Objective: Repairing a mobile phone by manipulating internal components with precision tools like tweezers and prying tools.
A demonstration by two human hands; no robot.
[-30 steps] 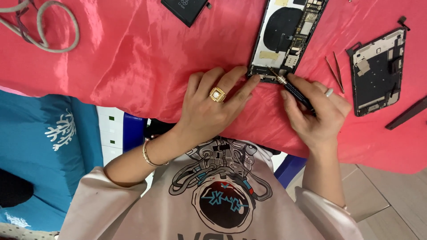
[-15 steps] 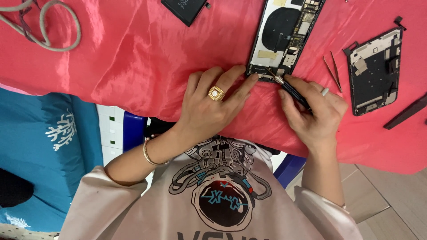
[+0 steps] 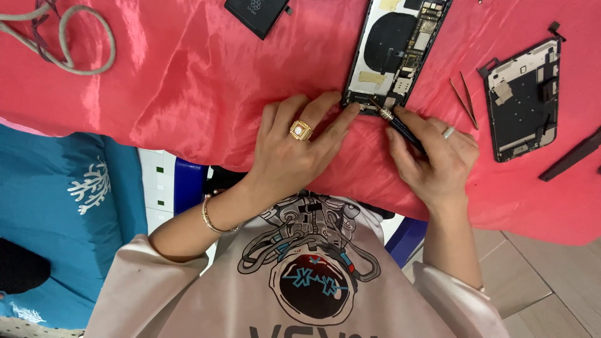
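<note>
An opened phone body (image 3: 400, 50) with its circuit parts exposed lies on the red cloth (image 3: 206, 81). My left hand (image 3: 294, 147), wearing a gold ring, rests flat with its fingertips pressed on the phone's near left corner. My right hand (image 3: 435, 159) grips a small dark screwdriver (image 3: 394, 122), whose metal tip touches the phone's near edge.
A detached phone screen panel (image 3: 523, 100) lies to the right, with thin tweezers (image 3: 464, 100) between it and the phone. A black battery (image 3: 256, 14) sits at the top, a grey cable (image 3: 69, 37) at top left, a dark strip tool (image 3: 573, 155) at far right.
</note>
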